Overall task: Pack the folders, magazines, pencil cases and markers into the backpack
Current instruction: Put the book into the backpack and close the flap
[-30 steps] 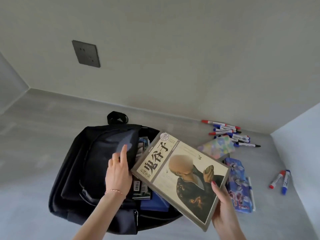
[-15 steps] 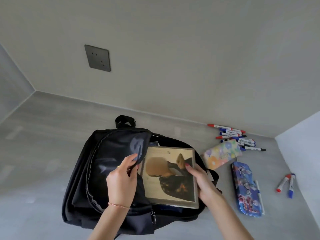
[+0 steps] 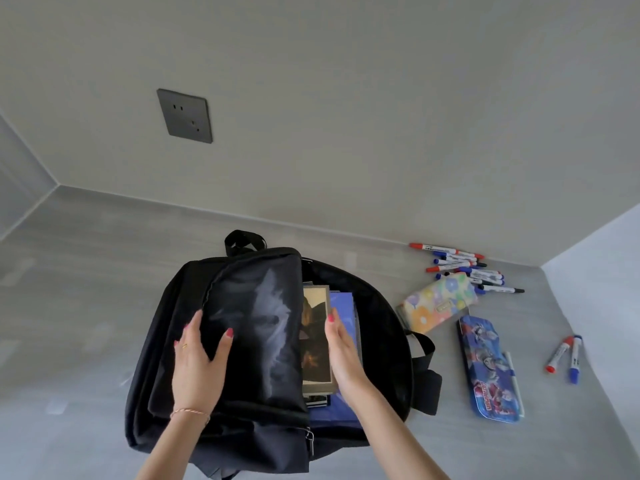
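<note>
A black backpack (image 3: pixel 166 341) lies open on the grey floor. My left hand (image 3: pixel 201 362) rests flat on its front flap, fingers spread. A beige magazine (image 3: pixel 315 341) sits inside the main compartment, mostly under the flap, on top of a blue folder (image 3: pixel 341 299). My right hand (image 3: pixel 341 344) presses flat against the magazine's right edge. A floral pencil case (image 3: pixel 438 301) and a blue cartoon pencil case (image 3: pixel 488 368) lie on the floor to the right. Several markers (image 3: pixel 464 268) lie by the wall, and two more markers (image 3: pixel 566 353) lie at the far right.
A wall with a dark socket plate (image 3: pixel 184 116) stands behind the backpack. A white wall (image 3: pixel 602 271) closes the right side. Bare grey floor (image 3: pixel 69 289) spreads to the left of the bag.
The magazine went from held above the bag down into the main compartment, sliding under the flap. My left hand let the flap down and now lies flat on it.
</note>
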